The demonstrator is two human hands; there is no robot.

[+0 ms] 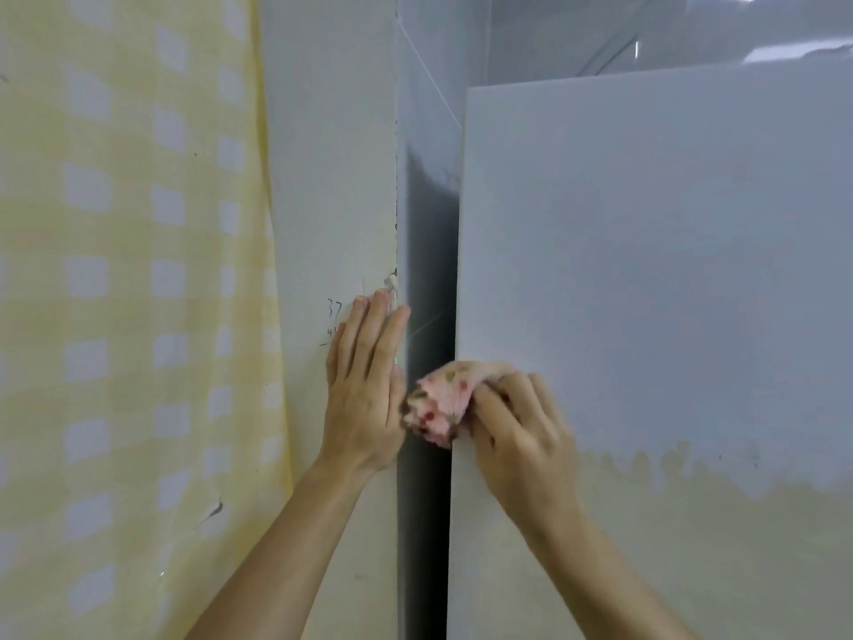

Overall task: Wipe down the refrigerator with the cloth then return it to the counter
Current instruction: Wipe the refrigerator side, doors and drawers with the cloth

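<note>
Lower centre of the frame, the pink spotted cloth is bunching against the white refrigerator at its left edge, just left of the right hand, whose curled fingers are gripping it. The left hand is pressing flat, fingers straight, on the wall.

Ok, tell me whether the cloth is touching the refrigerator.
Touching. The head view shows the right hand gripping the bunched pink cloth, with no gap between it and the left front edge of the refrigerator.
</note>
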